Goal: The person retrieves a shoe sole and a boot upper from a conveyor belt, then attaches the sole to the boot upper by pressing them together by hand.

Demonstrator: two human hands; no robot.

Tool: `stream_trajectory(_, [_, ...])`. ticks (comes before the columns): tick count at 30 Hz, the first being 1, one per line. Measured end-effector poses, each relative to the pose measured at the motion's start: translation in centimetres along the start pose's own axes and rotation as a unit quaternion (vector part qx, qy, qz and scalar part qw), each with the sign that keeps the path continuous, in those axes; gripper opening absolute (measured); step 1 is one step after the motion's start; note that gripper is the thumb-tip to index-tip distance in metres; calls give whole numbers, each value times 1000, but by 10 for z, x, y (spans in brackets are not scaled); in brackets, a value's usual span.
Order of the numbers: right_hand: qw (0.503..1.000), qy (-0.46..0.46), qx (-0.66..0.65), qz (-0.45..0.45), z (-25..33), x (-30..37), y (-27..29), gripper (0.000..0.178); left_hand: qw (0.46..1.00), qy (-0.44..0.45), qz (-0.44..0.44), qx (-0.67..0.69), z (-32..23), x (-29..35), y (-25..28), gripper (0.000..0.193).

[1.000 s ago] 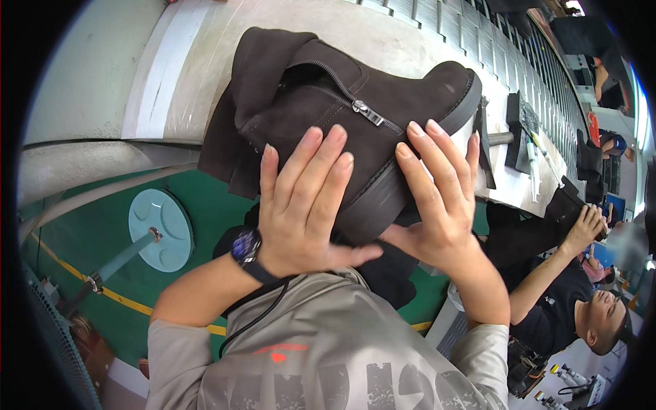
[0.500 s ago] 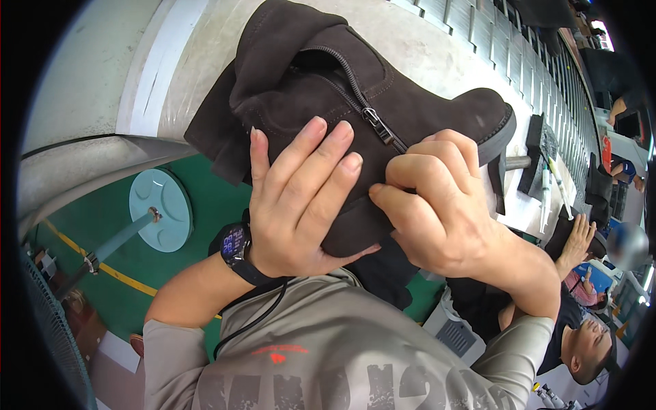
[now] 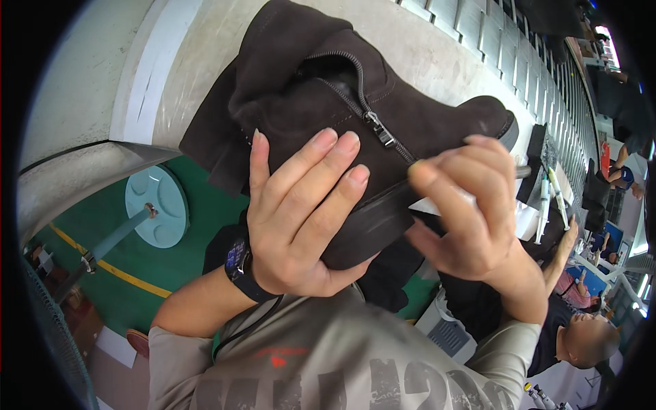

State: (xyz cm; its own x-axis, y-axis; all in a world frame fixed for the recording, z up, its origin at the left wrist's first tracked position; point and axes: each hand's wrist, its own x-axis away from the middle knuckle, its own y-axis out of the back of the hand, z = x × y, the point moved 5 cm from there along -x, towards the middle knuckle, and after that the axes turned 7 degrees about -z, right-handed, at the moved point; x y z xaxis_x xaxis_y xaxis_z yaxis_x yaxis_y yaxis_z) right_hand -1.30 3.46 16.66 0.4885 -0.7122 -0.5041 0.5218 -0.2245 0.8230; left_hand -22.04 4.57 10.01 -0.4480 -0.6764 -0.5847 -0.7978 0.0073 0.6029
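Two slim white tools [image 3: 544, 205] lie beyond the right hand [image 3: 471, 205] and boot [image 3: 372, 160].

Your left hand [image 3: 290, 236] shows its back to the camera; its fingers [image 3: 311, 181] are nearly straight, a little spread, and point upward, while your left thumb [image 3: 345, 276] stretches toward the right below them. Your left forearm [image 3: 195, 302] slants in from the lower left. Your right hand [image 3: 478, 205] is blurred, with bent fingers; the right thumb [image 3: 425, 236] stands apart from the index finger [image 3: 439, 186]. Your right forearm [image 3: 523, 281] leans up and leftward.
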Motion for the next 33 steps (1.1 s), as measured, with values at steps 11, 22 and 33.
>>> stream_trajectory(11, [989, 49, 125, -56, -1, 16, -7, 39, 1000, -8, -2, -5, -1, 2, -1, 83])
stream_trajectory(22, [998, 2, 11, -55, -10, 7, -4, 28, 1000, -16, -15, -4, -2, 3, -3, 82])
stream_trajectory(33, [995, -65, 80, -7, -47, 5, 18, 86, 1000, -11, -19, -3, -1, 3, -4, 78])
